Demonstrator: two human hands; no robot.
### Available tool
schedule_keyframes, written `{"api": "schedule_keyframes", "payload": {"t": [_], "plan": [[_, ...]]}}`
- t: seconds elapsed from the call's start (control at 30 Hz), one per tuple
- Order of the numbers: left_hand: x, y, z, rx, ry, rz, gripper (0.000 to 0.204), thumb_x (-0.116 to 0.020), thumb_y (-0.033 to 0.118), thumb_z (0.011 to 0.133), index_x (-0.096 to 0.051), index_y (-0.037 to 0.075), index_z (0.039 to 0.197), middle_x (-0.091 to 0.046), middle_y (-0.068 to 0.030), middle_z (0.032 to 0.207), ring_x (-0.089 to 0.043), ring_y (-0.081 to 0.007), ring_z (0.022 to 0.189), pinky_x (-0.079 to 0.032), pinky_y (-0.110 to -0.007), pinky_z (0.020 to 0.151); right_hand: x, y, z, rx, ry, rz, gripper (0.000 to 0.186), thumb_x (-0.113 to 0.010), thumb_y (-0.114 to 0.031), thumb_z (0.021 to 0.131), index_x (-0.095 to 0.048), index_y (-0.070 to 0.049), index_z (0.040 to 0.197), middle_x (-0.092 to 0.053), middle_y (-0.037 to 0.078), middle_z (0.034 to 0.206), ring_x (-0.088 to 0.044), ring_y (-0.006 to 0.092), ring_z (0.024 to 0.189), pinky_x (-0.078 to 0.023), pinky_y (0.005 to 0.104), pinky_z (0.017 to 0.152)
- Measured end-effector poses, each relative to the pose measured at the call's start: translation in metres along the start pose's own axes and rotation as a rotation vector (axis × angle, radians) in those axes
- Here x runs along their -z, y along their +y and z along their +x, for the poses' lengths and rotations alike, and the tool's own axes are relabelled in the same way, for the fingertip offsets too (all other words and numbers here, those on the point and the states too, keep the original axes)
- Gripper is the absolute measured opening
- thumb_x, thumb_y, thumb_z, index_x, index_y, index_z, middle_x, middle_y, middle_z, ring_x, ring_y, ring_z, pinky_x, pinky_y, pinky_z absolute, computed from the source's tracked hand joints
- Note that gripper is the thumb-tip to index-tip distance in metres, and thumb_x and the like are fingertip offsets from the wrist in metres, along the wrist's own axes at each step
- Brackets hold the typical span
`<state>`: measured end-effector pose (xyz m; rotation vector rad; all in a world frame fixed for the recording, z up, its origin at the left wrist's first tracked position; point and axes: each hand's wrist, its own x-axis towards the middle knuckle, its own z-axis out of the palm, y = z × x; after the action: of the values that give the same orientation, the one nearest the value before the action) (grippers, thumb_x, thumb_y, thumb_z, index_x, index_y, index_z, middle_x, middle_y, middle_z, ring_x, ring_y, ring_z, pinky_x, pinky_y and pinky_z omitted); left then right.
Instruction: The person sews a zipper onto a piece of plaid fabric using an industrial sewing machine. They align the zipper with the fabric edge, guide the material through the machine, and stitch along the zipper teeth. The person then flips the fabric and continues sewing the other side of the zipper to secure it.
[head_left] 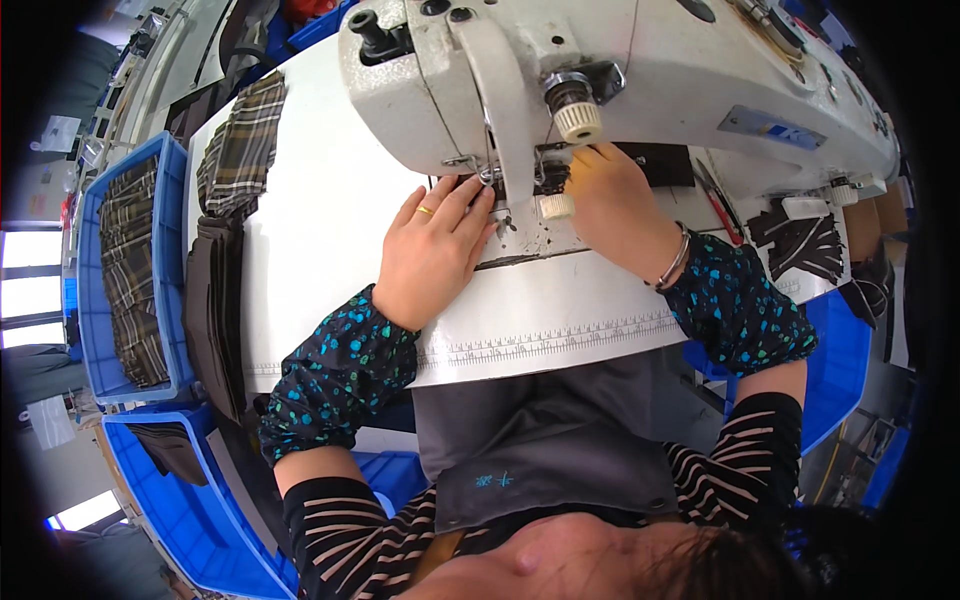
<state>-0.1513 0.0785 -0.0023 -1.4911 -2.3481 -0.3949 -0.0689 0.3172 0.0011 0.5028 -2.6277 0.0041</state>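
Note:
A white sewing machine (pixel 650 60) stands over the pale work table. My left hand (pixel 437 250) lies flat beside the needle area, its fingers stretched out and their tips on dark fabric under the machine head. On the other side of the needle area, my right hand (pixel 618 205) has its fingers bent together at a dark fabric piece (pixel 660 165), which extends to the right behind the hand. The cream dial and machine parts partly hide the right fingertips. Patterned sleeve covers are on both forearms.
At left lie plaid fabric pieces (pixel 245 140) and folded dark fabric (pixel 213 310). A blue bin (pixel 178 270) holds more plaid cloth; another blue bin (pixel 165 525) stands below it. Right of the machine are a red-handled tool (pixel 722 212) and striped dark scraps (pixel 800 245). A ruler strip (pixel 550 340) edges the table.

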Motion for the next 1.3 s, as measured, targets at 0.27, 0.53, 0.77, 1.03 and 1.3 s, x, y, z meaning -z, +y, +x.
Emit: {"api": "schedule_keyframes", "payload": {"t": [0.27,0.53,0.77,1.03,1.3], "plan": [[0.001,0.0,-0.01,-0.019,-0.026,-0.077,0.037,-0.077,0.02,0.092,-0.074,0.001,0.124,-0.073,-0.0093,0.127,-0.068,-0.0295,0.114,-0.054,-0.04,0.101,0.032,-0.028,-0.002,0.19,-0.138,0.108,0.01,-0.068,-0.014,0.078,-0.071,-0.005,0.083,-0.066,0.005,0.069,-0.066,0.0229,0.069,-0.051,0.0388,0.086],[0.007,0.004,-0.008,-0.028,-0.045,-0.081,0.047,-0.081,0.027,0.088,-0.073,0.001,0.127,-0.072,-0.0098,0.13,-0.068,-0.0283,0.118,-0.054,-0.039,0.101,0.011,-0.01,-0.009,0.033,-0.171,0.348,0.05,-0.082,-0.046,0.081,-0.075,-0.006,0.11,-0.07,0.018,0.119,-0.063,0.0349,0.125,-0.05,0.0435,0.105],[0.006,0.004,-0.012,-0.01,-0.091,-0.111,0.056,-0.083,0.035,0.086,-0.072,0.001,0.129,-0.069,-0.0119,0.136,-0.064,-0.0318,0.13,-0.054,-0.042,0.103,0.009,-0.025,-0.008,0.018,-0.17,0.284,0.059,-0.084,-0.046,0.076,-0.073,-0.004,0.116,-0.07,0.018,0.127,-0.062,0.0341,0.128,-0.05,0.0426,0.106],[0.013,0.011,-0.01,0.007,-0.135,-0.115,0.075,-0.086,0.05,0.077,-0.07,0.002,0.132,-0.065,-0.0123,0.142,-0.06,-0.0354,0.136,-0.052,-0.044,0.107,0.009,-0.001,-0.008,0.064,-0.183,0.391,0.066,-0.084,-0.055,0.066,-0.076,-0.006,0.11,-0.069,0.013,0.128,-0.061,0.0334,0.131,-0.048,0.0457,0.11],[0.011,0.008,-0.009,0.015,-0.162,-0.145,0.078,-0.084,0.052,0.074,-0.07,0.005,0.133,-0.065,-0.0092,0.144,-0.06,-0.0339,0.137,-0.053,-0.043,0.106,0.013,-0.009,-0.006,0.043,-0.193,0.315,0.07,-0.085,-0.057,0.062,-0.077,-0.009,0.112,-0.069,0.011,0.126,-0.06,0.0325,0.131,-0.048,0.0486,0.11]]}}
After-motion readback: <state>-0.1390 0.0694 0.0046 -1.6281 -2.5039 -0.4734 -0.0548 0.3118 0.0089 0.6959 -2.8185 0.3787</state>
